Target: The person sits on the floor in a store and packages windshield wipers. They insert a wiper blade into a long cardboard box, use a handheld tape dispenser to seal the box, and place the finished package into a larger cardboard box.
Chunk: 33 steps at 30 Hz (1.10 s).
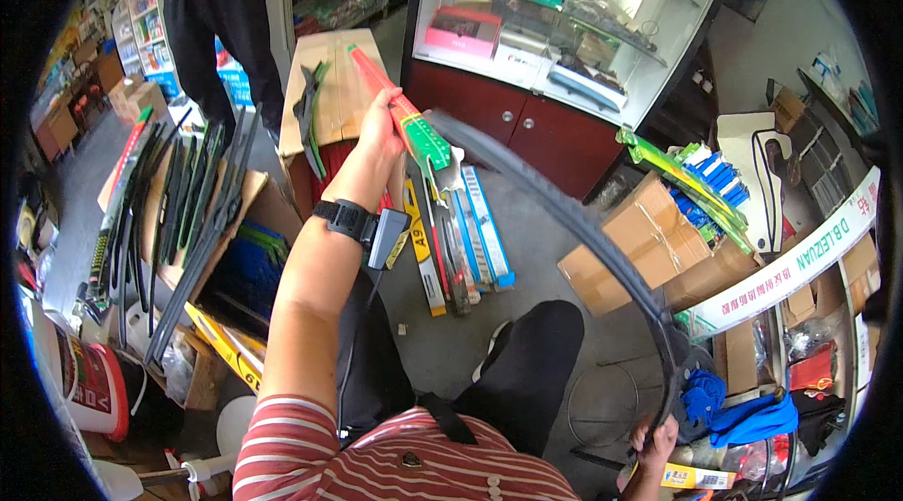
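My left hand [380, 127] is closed around a long red and green wiper blade sleeve [429, 145], held out ahead of me. Its nearer end looks torn, with pale packaging sticking out. At the lower right, my right hand [655, 439] grips one end of a long black wiper blade [602, 233]. The blade arcs up and leftward, and its far end is close to the sleeve; whether they touch I cannot tell. Below the sleeve, yellow boxes [425, 247] and blue-white boxes [484, 233] of long narrow shape lie on the floor.
Many black wiper blades [193, 219] stand in a carton at left. A glass display cabinet [564, 21] with red doors is ahead. At right are a cardboard box [640, 242], green and blue packs [710, 181] and a cluttered shelf. A person [212, 21] stands at the far left.
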Each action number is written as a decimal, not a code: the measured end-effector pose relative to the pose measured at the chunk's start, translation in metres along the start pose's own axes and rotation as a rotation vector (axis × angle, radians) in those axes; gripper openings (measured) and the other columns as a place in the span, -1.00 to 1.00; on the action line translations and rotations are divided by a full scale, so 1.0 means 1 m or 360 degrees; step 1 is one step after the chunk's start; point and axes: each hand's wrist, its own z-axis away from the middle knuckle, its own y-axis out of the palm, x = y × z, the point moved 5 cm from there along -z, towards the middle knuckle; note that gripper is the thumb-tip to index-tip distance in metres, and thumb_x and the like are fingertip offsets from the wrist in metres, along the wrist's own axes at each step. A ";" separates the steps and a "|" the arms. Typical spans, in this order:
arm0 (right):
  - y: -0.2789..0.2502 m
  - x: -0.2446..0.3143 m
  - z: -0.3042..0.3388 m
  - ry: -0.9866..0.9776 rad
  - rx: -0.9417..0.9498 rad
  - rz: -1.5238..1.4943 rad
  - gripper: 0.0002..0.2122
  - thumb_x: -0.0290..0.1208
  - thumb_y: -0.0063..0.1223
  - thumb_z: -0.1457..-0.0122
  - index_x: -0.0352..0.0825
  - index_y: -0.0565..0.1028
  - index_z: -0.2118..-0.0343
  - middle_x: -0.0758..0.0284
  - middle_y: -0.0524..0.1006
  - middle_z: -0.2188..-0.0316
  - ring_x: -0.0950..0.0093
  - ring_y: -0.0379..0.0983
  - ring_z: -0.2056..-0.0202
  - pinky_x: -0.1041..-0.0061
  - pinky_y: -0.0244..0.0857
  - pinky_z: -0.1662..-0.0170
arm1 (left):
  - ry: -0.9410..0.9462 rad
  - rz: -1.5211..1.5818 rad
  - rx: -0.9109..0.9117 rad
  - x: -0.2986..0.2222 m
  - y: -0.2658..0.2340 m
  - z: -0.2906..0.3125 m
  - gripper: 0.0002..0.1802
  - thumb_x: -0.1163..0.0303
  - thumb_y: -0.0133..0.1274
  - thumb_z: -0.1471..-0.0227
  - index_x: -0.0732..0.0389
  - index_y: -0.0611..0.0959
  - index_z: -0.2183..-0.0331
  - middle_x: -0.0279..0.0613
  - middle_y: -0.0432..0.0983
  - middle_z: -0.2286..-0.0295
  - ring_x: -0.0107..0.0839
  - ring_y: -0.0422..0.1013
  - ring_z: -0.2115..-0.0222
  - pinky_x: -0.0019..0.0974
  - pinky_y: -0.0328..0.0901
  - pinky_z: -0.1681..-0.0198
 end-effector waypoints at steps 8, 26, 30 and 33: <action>-0.053 -0.024 0.049 0.0106 0.0077 -0.0211 -0.77 -0.32 0.08 0.01 -0.34 0.38 0.34 0.22 0.36 0.55 0.36 0.28 0.55 0.40 0.16 0.50 | 0.0019 0.0023 0.0082 -0.007 0.025 -0.001 -0.36 0.14 0.06 0.10 0.51 0.25 0.20 0.27 0.39 0.35 0.11 0.43 0.34 0.07 0.42 0.24; -0.035 -0.012 0.034 -0.0073 -0.0161 -0.0055 -0.60 -0.08 0.09 -0.08 -0.39 0.32 0.55 0.31 0.30 0.79 0.53 0.18 0.84 0.62 0.01 0.79 | -0.0051 0.0028 0.0158 0.008 0.018 -0.015 -0.30 0.16 0.07 0.08 0.31 0.15 0.02 0.27 0.33 0.28 0.13 0.41 0.37 0.15 0.38 0.25; -0.032 -0.013 0.038 -0.0085 -0.0074 -0.0053 -0.60 -0.08 0.10 -0.08 -0.38 0.32 0.55 0.30 0.30 0.79 0.53 0.19 0.83 0.62 0.02 0.79 | -0.0050 0.0018 0.0172 0.007 0.014 -0.021 -0.27 0.15 0.08 0.09 0.29 0.14 -0.01 0.27 0.33 0.27 0.12 0.42 0.37 0.14 0.38 0.25; -0.031 -0.012 0.041 -0.0043 -0.0102 -0.0049 -0.60 -0.07 0.09 -0.09 -0.37 0.31 0.54 0.31 0.30 0.79 0.54 0.19 0.83 0.62 0.03 0.79 | -0.0051 0.0010 0.0170 0.006 0.014 -0.025 -0.26 0.15 0.08 0.09 0.28 0.13 -0.02 0.27 0.33 0.26 0.12 0.42 0.37 0.13 0.38 0.25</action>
